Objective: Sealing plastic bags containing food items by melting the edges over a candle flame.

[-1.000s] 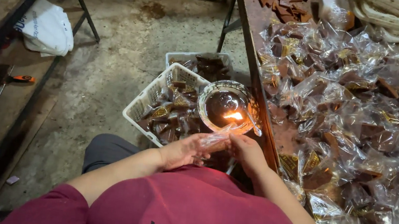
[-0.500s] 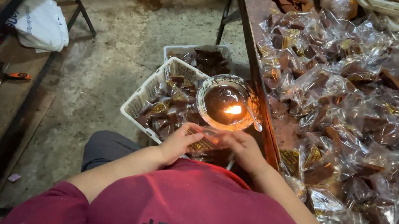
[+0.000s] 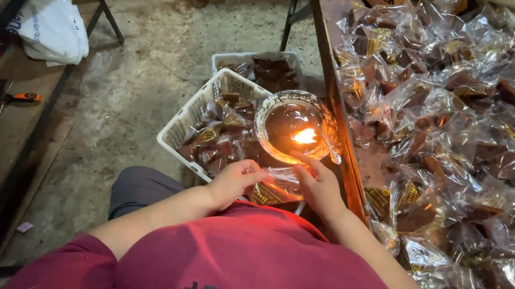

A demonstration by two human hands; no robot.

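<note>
Head view: a clear packet (image 3: 279, 184) is stretched between both hands just below the bowl (image 3: 296, 128) with its flame (image 3: 304, 135). Left hand (image 3: 236, 181) and right hand (image 3: 320, 187) pinch its ends, fingers closed. A white basket (image 3: 191, 119) sits behind; wrapped packets cover the table (image 3: 472, 126).
</note>
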